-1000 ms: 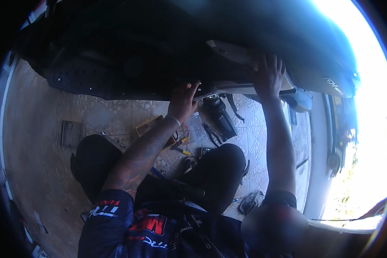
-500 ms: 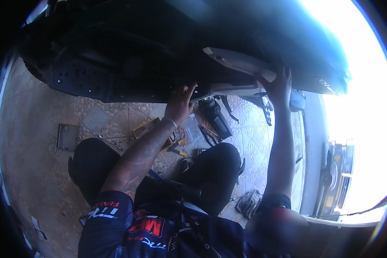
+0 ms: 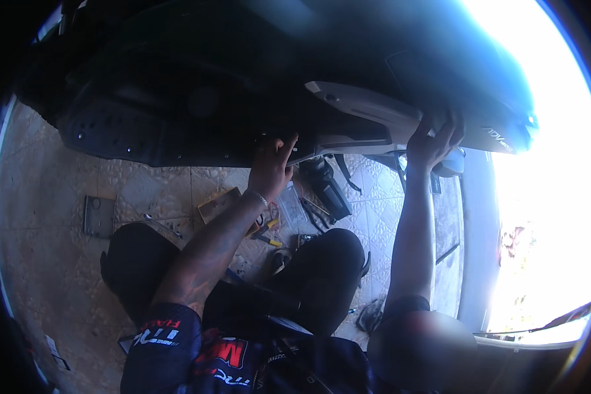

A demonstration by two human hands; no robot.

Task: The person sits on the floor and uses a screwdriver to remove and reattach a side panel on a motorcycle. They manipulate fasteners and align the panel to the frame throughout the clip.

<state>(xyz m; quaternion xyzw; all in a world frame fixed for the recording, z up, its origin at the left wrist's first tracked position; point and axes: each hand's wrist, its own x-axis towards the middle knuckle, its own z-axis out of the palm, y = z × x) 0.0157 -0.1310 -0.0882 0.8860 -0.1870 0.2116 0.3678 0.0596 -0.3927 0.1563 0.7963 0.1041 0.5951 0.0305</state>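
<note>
A scooter's dark body (image 3: 177, 125) spans the upper part of the head view, with a grey side panel (image 3: 374, 111) toward its right. My left hand (image 3: 269, 164) grips the lower edge of the dark bodywork, beside the front of a lighter trim strip (image 3: 354, 139); its index finger points up, and what lies under the fingers is partly hidden. Over on the right, my right hand (image 3: 435, 141) rests with spread, slightly bent fingers on the grey panel near its lower edge.
Between my knees and the scooter, the tiled floor holds yellow-handled pliers (image 3: 267, 233), an open box (image 3: 220, 203), a clear plastic case (image 3: 291, 207) and a black elongated part (image 3: 329, 190). Farther left lie a metal hand tool (image 3: 162, 225) and a dark tray (image 3: 100, 217).
The right hand has shifted from the rear end of the grey panel onto its surface, with fingers more spread. That panel sits lower against the body. My left hand keeps its place.
</note>
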